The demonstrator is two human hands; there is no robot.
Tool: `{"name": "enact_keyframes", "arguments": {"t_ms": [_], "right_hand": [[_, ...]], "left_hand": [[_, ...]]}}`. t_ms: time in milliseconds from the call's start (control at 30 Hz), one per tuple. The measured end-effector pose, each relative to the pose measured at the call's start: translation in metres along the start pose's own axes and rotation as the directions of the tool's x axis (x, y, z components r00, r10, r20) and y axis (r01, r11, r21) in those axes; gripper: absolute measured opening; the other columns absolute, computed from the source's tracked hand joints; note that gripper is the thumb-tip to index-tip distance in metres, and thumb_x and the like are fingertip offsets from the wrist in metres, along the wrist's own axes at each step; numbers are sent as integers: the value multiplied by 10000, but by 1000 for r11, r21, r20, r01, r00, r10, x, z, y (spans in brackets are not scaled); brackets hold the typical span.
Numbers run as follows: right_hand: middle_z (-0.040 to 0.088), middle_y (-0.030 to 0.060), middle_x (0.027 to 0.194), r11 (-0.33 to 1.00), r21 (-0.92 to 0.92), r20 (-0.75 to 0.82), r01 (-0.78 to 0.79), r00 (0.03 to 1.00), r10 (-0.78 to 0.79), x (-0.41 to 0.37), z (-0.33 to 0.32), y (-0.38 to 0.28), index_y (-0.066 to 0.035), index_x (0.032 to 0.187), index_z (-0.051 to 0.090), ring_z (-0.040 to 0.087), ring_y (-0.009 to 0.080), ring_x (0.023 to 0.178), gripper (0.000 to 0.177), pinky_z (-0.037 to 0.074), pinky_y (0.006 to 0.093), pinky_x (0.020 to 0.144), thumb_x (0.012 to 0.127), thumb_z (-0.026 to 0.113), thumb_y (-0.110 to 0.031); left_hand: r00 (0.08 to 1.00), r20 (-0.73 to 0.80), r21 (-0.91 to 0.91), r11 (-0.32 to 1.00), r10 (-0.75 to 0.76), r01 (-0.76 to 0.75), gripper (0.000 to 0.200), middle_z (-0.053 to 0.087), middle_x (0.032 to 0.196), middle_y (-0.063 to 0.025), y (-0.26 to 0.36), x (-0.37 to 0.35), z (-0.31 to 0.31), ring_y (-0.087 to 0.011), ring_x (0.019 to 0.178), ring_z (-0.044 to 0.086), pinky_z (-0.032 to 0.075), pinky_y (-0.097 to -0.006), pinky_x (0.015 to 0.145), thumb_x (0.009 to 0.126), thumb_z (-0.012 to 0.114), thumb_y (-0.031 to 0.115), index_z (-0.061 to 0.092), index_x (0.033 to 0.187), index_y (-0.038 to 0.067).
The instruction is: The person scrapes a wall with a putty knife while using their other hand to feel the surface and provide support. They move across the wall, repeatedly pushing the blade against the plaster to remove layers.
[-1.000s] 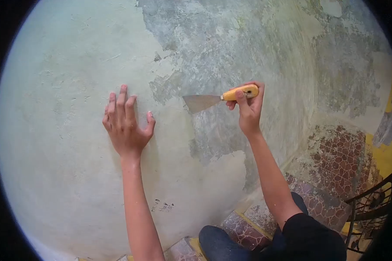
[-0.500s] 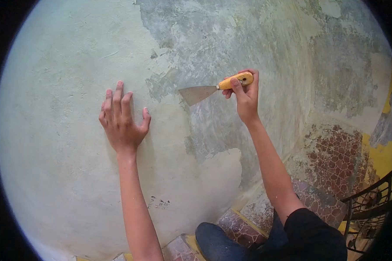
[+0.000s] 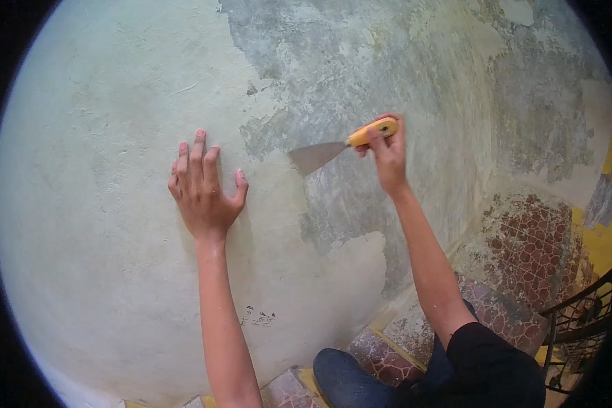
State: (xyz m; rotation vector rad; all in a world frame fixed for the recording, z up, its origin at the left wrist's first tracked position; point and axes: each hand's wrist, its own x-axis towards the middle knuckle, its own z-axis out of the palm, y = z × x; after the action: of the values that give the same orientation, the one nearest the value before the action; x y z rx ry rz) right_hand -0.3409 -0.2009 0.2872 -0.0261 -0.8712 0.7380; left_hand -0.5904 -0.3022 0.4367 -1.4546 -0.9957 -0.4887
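My left hand (image 3: 207,197) lies spread against the pale painted wall (image 3: 115,224), left of the patch edge. Held in my right hand (image 3: 387,153) is a scraper (image 3: 316,156) with a wide metal blade and a yellow handle. The blade points left, its tip at the ragged border between the pale coat and the bare grey patch (image 3: 360,190). Small handwritten marks (image 3: 258,317) show low on the wall.
Tiled steps (image 3: 387,357) with yellow edges run along the wall's foot. My knee (image 3: 350,381) is at the bottom. Speckled reddish tiles (image 3: 534,245) and a dark metal railing (image 3: 585,319) stand at the right.
The wall and my left hand appear shifted slightly right in view. The scraper blade has moved a little down along the patch edge, its handle tilted more steeply.
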Motion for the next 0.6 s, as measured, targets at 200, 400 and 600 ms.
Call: {"name": "enact_keyframes", "arguments": {"t_ms": [200, 400, 600], "right_hand": [[611, 86, 867, 997, 0, 42, 73, 996, -73, 8, 4, -14, -98, 1127, 392, 605, 143, 684, 255, 506, 262, 603, 978, 586, -165], [607, 86, 896, 997, 45, 156, -63, 986, 55, -13, 23, -9, -102, 1126, 387, 605, 136, 690, 248, 505, 252, 598, 983, 577, -173], [628, 104, 927, 998, -44, -77, 37, 996, -40, -10, 4, 0, -110, 1139, 384, 581, 138, 737, 216, 484, 267, 665, 1008, 531, -202]], "left_hand": [[1000, 3, 3, 1000, -6, 6, 480, 452, 1474, 21, 0, 0, 1, -220, 1375, 369, 277, -376, 1101, 747, 667, 324, 546, 1196, 206], [1000, -14, -11, 1000, -1, 1, 482, 461, 1466, 23, 2, 1, -2, -223, 1363, 386, 281, -376, 1086, 747, 665, 315, 550, 1200, 195], [1000, -14, -1, 1000, 3, -3, 490, 460, 1467, 18, 0, 0, 1, -219, 1357, 391, 279, -370, 1079, 743, 666, 316, 548, 1203, 194]]}}
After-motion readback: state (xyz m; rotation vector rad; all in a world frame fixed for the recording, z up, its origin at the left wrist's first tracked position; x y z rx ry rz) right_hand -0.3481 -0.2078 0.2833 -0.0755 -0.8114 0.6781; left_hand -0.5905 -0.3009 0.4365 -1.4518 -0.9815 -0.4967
